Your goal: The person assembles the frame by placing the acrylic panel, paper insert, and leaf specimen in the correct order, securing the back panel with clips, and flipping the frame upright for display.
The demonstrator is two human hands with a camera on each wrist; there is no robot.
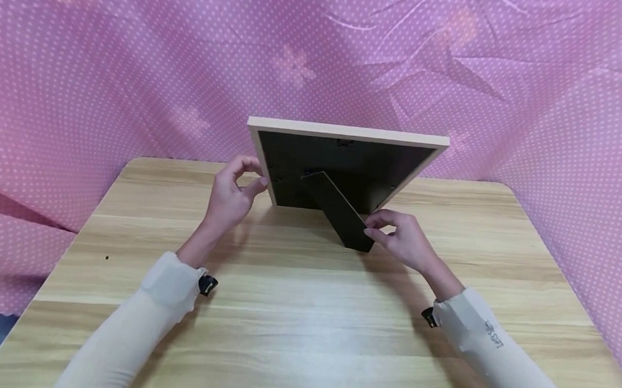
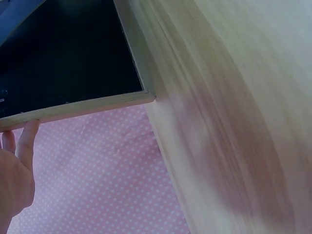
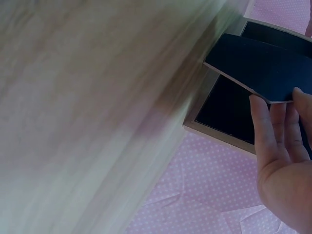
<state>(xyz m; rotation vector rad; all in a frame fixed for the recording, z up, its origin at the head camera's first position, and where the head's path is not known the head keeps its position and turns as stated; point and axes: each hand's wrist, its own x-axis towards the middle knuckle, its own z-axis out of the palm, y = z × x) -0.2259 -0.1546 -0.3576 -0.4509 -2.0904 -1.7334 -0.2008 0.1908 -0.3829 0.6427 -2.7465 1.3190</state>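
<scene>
A picture frame [image 1: 348, 130] with a pale wooden rim leans on the table, its black back board [image 1: 291, 158] toward me. A black easel leg [image 1: 338, 212] slants out from that board down to the tabletop. At the frame's left side, my left hand [image 1: 230, 193] holds the rim with thumb and bent index finger; the left wrist view has its fingertips [image 2: 30, 127] against the outer edge. My right hand [image 1: 405, 238] pinches the leg's right edge near its lower end, thumb [image 3: 297, 92] on one face. The frame's front is hidden.
The frame stands near the back of a light wood-grain table [image 1: 310, 333]. Pink dotted cloth [image 1: 191, 67] hangs behind the table and along both sides. A tiny dark speck [image 1: 107, 257] lies on the left of the tabletop.
</scene>
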